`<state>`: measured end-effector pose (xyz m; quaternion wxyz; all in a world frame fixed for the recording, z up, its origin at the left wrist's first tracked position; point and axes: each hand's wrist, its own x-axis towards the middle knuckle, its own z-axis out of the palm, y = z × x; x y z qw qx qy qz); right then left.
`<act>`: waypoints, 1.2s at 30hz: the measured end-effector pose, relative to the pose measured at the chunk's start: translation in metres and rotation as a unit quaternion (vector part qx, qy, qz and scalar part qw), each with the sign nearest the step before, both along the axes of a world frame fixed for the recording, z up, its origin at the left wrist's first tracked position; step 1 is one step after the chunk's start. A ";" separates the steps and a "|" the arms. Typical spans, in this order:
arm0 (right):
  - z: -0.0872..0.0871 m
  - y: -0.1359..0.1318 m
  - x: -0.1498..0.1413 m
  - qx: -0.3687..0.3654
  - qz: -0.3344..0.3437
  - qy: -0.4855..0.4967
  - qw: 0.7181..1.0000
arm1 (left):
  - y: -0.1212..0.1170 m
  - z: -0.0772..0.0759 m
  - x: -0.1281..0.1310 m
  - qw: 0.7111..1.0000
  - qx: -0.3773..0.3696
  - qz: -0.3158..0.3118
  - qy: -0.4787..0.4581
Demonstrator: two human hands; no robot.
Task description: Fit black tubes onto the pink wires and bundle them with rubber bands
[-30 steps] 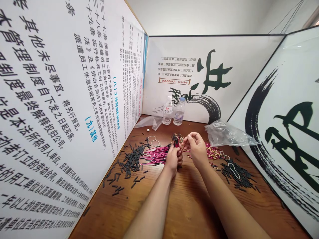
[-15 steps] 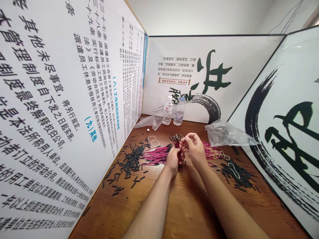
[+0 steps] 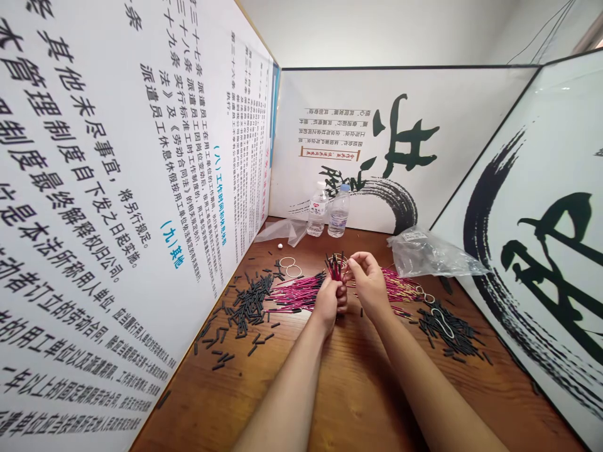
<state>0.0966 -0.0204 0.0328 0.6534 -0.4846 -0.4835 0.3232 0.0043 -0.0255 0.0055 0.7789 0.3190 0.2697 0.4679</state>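
My left hand (image 3: 327, 300) is closed round a small upright bundle of pink wires with black tips (image 3: 335, 267). Just to its right, my right hand (image 3: 370, 282) pinches thumb and fingers together close to the bundle's top; what sits in the pinch is too small to name. Behind the hands a pile of loose pink wires (image 3: 296, 293) lies on the wooden table (image 3: 348, 389). Short black tube pieces (image 3: 247, 304) are scattered at the left, and another heap of black tube pieces (image 3: 445, 329) lies at the right.
Two water bottles (image 3: 330, 210) stand at the back wall. A clear plastic bag (image 3: 426, 254) lies at the right, a smaller one (image 3: 282, 229) at the back left. Rubber bands (image 3: 289, 267) rest near the wires. Printed boards (image 3: 117, 188) wall in the table on three sides.
My right hand has moved slightly left and down toward the bundle's top. The left hand keeps the bundle almost in place.
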 end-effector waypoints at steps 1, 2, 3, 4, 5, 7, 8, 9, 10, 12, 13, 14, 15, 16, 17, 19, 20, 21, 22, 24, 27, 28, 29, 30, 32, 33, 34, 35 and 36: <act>0.000 -0.001 0.000 0.014 -0.025 -0.037 0.999 | 0.000 0.000 0.000 1.000 -0.001 0.004 0.002; 0.000 -0.002 0.000 0.031 -0.051 -0.083 0.995 | 0.000 0.000 0.001 1.000 -0.002 0.008 0.004; 0.000 -0.004 0.001 0.048 -0.073 -0.134 0.987 | 0.000 -0.001 0.001 1.000 -0.002 0.012 0.006; 0.001 -0.006 0.001 0.063 -0.085 -0.183 0.977 | 0.000 -0.001 0.002 1.000 0.000 0.016 0.009; 0.001 -0.007 0.000 0.073 -0.085 -0.227 0.967 | 0.000 -0.002 0.002 1.000 0.001 0.021 0.013; 0.002 -0.010 0.000 0.079 -0.065 -0.282 0.954 | 0.000 -0.002 0.003 0.999 0.001 0.032 0.026; 0.002 -0.011 -0.001 0.078 -0.053 -0.295 0.951 | 0.000 -0.003 0.003 0.999 -0.001 0.037 0.036; 0.002 -0.011 -0.002 0.075 -0.044 -0.304 0.949 | 0.000 -0.003 0.003 0.998 -0.003 0.041 0.046; 0.001 -0.012 -0.002 0.072 -0.037 -0.311 0.947 | -0.001 -0.003 0.003 0.997 -0.005 0.046 0.054; 0.000 -0.011 -0.003 0.065 -0.033 -0.322 0.944 | -0.001 -0.002 0.003 0.997 -0.008 0.052 0.062; -0.001 -0.011 -0.003 0.063 -0.034 -0.326 0.943 | -0.001 -0.001 0.003 0.996 -0.010 0.056 0.063; -0.001 -0.011 -0.003 0.061 -0.037 -0.330 0.941 | -0.002 -0.001 0.003 0.996 -0.011 0.058 0.063; -0.002 -0.011 -0.002 0.059 -0.040 -0.334 0.940 | -0.002 -0.001 0.003 0.996 -0.012 0.060 0.062; -0.002 -0.011 -0.002 0.059 -0.042 -0.337 0.939 | -0.002 0.000 0.003 0.996 -0.013 0.062 0.062; -0.003 -0.010 -0.002 0.058 -0.044 -0.340 0.938 | -0.002 0.000 0.003 0.996 -0.012 0.062 0.062; -0.002 -0.011 -0.002 0.061 -0.046 -0.342 0.937 | -0.001 0.000 0.003 0.996 -0.012 0.063 0.058; -0.001 -0.011 -0.002 0.064 -0.048 -0.341 0.937 | -0.001 -0.001 0.003 0.996 -0.012 0.063 0.055; 0.000 -0.011 -0.002 0.068 -0.050 -0.339 0.937 | -0.001 -0.001 0.003 0.997 -0.012 0.063 0.051; 0.001 -0.011 -0.002 0.071 -0.053 -0.337 0.937 | 0.000 -0.002 0.003 0.997 -0.012 0.064 0.045; 0.002 -0.011 -0.003 0.073 -0.061 -0.330 0.939 | 0.001 -0.003 0.003 0.997 -0.013 0.063 0.034; 0.002 -0.010 -0.002 0.058 -0.067 -0.296 0.951 | 0.003 -0.004 0.003 0.998 -0.016 0.059 0.021; 0.001 -0.009 -0.002 0.049 -0.063 -0.275 0.958 | 0.003 -0.004 0.003 0.998 -0.015 0.060 0.018; 0.000 -0.009 -0.001 0.039 -0.056 -0.253 0.965 | 0.003 -0.004 0.003 0.998 -0.014 0.062 0.016; -0.001 -0.008 -0.001 0.029 -0.047 -0.229 0.972 | 0.004 -0.004 0.003 0.998 -0.012 0.065 0.015; -0.002 -0.007 -0.001 0.014 -0.028 -0.189 0.981 | 0.004 -0.005 0.003 0.997 -0.008 0.069 0.016; -0.002 -0.007 -0.001 0.010 -0.023 -0.174 0.984 | 0.005 -0.005 0.003 0.997 -0.008 0.069 0.016; -0.002 -0.007 -0.001 0.009 -0.019 -0.162 0.987 | 0.005 -0.005 0.003 0.998 -0.008 0.068 0.016; -0.001 -0.006 -0.002 0.009 -0.019 -0.152 0.988 | 0.005 -0.006 0.003 0.997 -0.008 0.069 0.015; -0.001 -0.006 -0.002 0.010 -0.020 -0.143 0.989 | 0.006 -0.006 0.003 0.997 -0.009 0.069 0.014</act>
